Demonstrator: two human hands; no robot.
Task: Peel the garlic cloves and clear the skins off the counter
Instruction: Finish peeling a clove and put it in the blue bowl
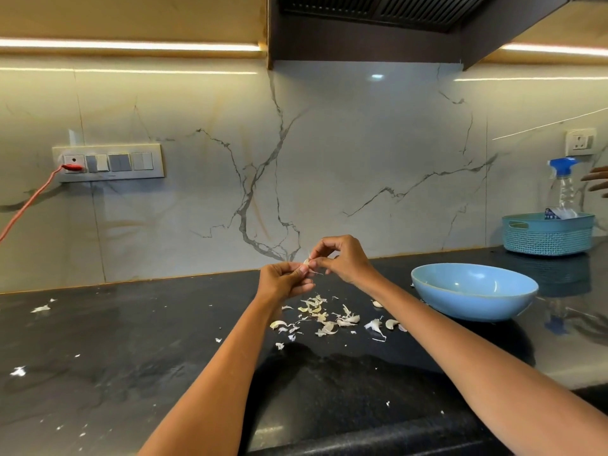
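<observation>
while both hands pinch one garlic clove (306, 262) above the desk (131, 340), left hand (285, 278) gripping it, right hand (342, 258) tugging skin, peeling is underway; next likely: strip it, then gather skins (324, 319) below.

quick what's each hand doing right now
Left hand: curled, holding the garlic clove.
Right hand: fingertips pinching at the same clove, seemingly its skin.
</observation>
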